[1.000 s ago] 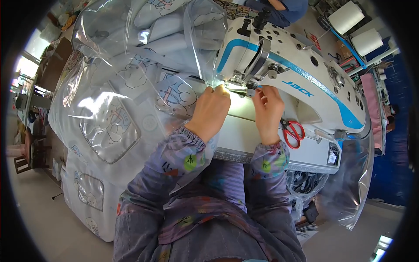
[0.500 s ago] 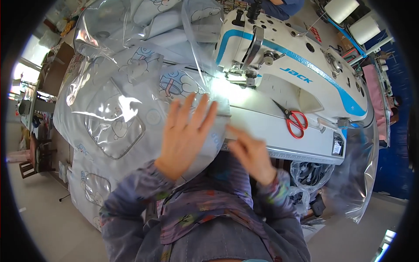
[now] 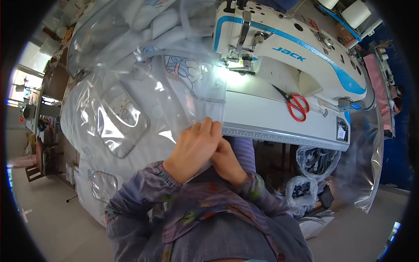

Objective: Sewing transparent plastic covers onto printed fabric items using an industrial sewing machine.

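Observation:
Pale fabric with clear plastic film (image 3: 131, 96) and printed cartoon figures spreads over the left side of the sewing table. At its near right edge, by the table's front, my left hand (image 3: 192, 146) is closed with bent fingers gripping that edge. My right hand (image 3: 229, 163) meets it from below and right, its fingers curled in behind the left ones; what they hold is hidden. The fabric's right edge runs up toward the lit needle area of a white and blue sewing machine (image 3: 288, 48). Red-handled scissors (image 3: 297, 108) lie on the machine bed, right of my hands.
A ruler strip (image 3: 270, 134) runs along the table's front edge. Below it hang clear bags (image 3: 302, 190) of dark scraps. Clear plastic sheeting (image 3: 362, 161) drapes at the right end. Thread cones (image 3: 355, 16) stand at the back right. A wooden chair (image 3: 39, 163) is at far left.
Both hands have come together at the fabric's near edge. The left hand has gone from lying flat with spread fingers to gripping; the right has moved left and lower.

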Tool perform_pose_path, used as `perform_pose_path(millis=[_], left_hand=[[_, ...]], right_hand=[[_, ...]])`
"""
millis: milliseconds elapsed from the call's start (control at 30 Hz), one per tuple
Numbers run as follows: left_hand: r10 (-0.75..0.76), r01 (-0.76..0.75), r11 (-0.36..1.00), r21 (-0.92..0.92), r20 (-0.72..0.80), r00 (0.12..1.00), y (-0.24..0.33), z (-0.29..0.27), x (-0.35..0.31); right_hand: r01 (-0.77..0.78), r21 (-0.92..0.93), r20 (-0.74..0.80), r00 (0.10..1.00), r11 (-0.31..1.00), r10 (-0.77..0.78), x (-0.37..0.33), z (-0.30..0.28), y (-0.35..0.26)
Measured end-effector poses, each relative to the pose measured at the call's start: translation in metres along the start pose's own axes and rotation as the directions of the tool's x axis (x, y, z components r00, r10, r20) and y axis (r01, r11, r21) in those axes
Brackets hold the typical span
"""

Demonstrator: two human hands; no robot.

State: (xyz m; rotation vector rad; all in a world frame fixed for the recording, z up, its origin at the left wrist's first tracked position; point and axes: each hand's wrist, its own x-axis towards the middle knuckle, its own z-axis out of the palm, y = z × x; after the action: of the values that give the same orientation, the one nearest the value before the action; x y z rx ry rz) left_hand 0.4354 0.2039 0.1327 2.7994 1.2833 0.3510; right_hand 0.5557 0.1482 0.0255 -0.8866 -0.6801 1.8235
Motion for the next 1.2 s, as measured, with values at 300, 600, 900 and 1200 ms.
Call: perform_pose_path(millis=[300, 600, 900, 1200], left_hand=[[-0.074, 0.069, 0.992, -0.105, -0.043, 0.996, 0.000, 0.027, -0.014], [-0.169, 0.171, 0.980, -0.096, 0.028, 0.985, -0.006, 0.037, 0.017], [-0.130, 0.135, 0.990, 0.028, -0.141, 0.982, -0.015, 0.054, 0.052], [-0.115, 0.120, 0.992, 0.035, -0.125, 0.986, -0.036, 0.070, 0.087]], right_hand=[[0.002, -0.011, 0.033, 0.999, 1.000, -0.002, -0.045, -0.001, -0.002], [-0.006, 0.016, 0.092, 0.996, 1.000, 0.005, -0.035, -0.007, -0.013], [-0.002, 0.067, 0.037, 0.999, 0.998, 0.000, -0.026, -0.005, -0.017], [0.043, 0.028, 0.003, 0.999, 0.999, -0.043, -0.013, -0.001, -0.015]])
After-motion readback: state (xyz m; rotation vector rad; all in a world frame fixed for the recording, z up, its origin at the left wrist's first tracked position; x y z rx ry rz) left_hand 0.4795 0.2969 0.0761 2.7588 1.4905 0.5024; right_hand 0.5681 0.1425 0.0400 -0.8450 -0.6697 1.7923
